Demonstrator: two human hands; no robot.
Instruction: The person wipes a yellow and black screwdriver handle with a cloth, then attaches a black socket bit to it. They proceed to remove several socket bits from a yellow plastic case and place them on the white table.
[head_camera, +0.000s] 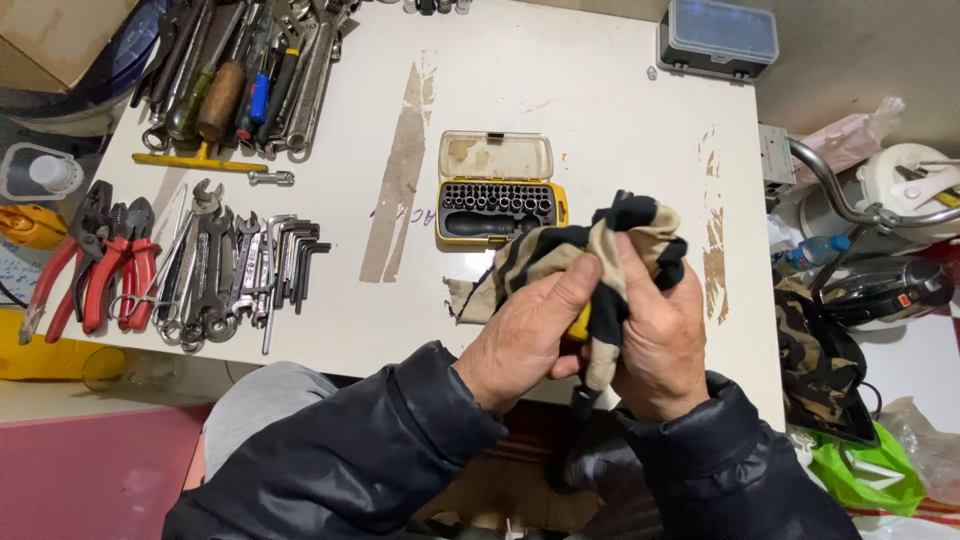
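Observation:
My left hand (528, 330) and my right hand (660, 340) are both closed around a black-and-beige striped cloth (560, 250), bunched over a small yellow-handled tool (579, 325) of which only a sliver shows. The hands sit at the near edge of the white table (560, 100). Just beyond them lies an open yellow bit-set case (497, 190) with a clear lid and rows of dark sockets.
Pliers with red handles (110, 265), wrenches and hex keys (240, 265) lie at the table's left. More screwdrivers and spanners (240, 70) lie at the far left corner. A grey organiser box (720, 35) sits at the far right. Bags and appliances crowd the right side.

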